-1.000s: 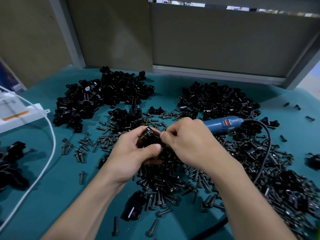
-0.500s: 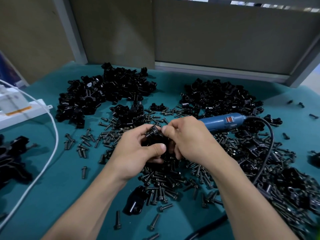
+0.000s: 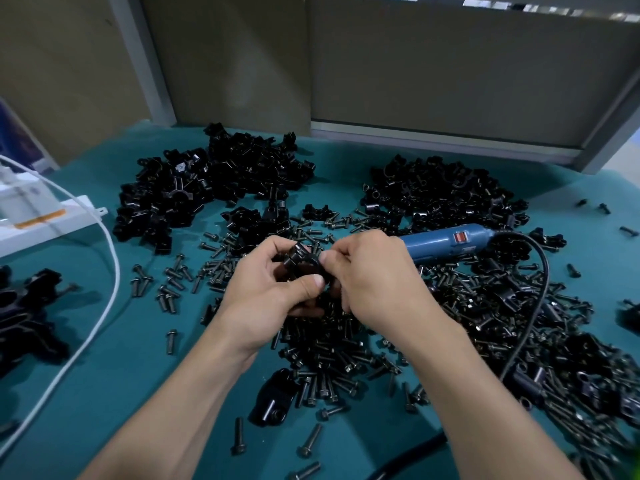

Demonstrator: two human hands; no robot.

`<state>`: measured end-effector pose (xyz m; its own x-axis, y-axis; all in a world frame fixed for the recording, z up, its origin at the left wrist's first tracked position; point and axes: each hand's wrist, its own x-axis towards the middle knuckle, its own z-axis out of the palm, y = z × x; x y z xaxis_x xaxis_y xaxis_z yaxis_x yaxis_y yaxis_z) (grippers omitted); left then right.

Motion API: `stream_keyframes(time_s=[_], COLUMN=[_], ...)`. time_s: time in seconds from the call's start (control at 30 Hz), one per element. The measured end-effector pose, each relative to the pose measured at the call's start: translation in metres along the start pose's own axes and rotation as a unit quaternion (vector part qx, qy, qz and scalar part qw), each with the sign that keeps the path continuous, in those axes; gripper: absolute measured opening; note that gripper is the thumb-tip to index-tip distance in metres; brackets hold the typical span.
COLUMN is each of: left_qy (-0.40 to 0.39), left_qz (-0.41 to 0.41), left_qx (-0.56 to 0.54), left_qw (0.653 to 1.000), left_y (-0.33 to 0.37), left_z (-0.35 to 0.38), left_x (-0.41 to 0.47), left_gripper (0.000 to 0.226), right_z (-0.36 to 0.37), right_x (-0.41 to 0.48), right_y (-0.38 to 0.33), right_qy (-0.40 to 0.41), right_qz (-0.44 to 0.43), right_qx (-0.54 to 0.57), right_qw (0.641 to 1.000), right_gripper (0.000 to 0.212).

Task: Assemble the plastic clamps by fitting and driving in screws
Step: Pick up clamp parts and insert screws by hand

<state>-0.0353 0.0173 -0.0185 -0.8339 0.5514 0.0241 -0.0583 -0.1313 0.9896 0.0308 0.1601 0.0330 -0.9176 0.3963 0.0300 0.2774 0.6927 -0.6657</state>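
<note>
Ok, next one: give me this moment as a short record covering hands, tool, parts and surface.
left hand: grips a black clamp
right hand: pinches the same clamp; any screw in its fingers is hidden
tool: blue screwdriver lies unheld behind the right hand
parts: loose screws heaped under the hands; clamp piles farther back
surface: green table

The clamp is mostly hidden by the left hand gripping it and the right hand, whose fingers cover the spot they pinch. The right hand also hides the blue electric screwdriver tip. The power strip runs off the left edge.
</note>
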Motion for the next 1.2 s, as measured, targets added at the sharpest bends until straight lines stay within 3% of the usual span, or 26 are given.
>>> stream_keyframes(time_s=[0.2, 0.3, 0.4, 0.63, 0.83, 0.9, 0.97, 1.07, 1.2], left_qy=[0.056, 0.141, 0.173, 0.163, 0.154, 0.147, 0.140, 0.146, 0.152], left_qz=[0.065, 0.066, 0.050, 0.058, 0.044, 0.040, 0.037, 0.035, 0.031], left_qx=[0.133, 0.183, 0.184, 0.208, 0.180, 0.168, 0.165, 0.169, 0.175], left_qw=[0.987, 0.971, 0.966, 0.963, 0.971, 0.974, 0.976, 0.974, 0.972], left_y=[0.001, -0.003, -0.003, 0.002, 0.003, 0.002, 0.001, 0.002, 0.001], left_z=[-0.007, -0.011, -0.015, -0.016, -0.016, -0.016, -0.015, -0.021, -0.023], left_x=[0.001, 0.001, 0.003, 0.006, 0.003, 0.002, 0.003, 0.007, 0.008], left_gripper=[0.040, 0.031, 0.020, 0.027, 0.024, 0.021, 0.019, 0.019, 0.019], right_z=[0.000, -0.017, -0.025, -0.020, -0.036, -0.040, -0.034, -0.020, -0.020], right_x=[0.001, 0.005, 0.002, 0.021, 0.040, 0.035, 0.029, 0.035, 0.055], right_y=[0.015, 0.036, 0.062, 0.059, 0.041, 0.043, 0.049, 0.052, 0.051], right_qy=[-0.028, 0.039, 0.139, 0.169, 0.171, 0.181, 0.192, 0.216, 0.200], right_qz=[0.009, 0.101, 0.209, 0.334, 0.416, 0.415, 0.405, 0.404, 0.433], right_qx=[0.014, 0.030, 0.127, 0.275, 0.419, 0.452, 0.450, 0.438, 0.405], right_qw=[0.999, 0.994, 0.960, 0.885, 0.789, 0.769, 0.773, 0.774, 0.780], right_gripper=[0.052, 0.046, 0.049, 0.047, 0.009, 0.012, 0.018, 0.042, 0.056])
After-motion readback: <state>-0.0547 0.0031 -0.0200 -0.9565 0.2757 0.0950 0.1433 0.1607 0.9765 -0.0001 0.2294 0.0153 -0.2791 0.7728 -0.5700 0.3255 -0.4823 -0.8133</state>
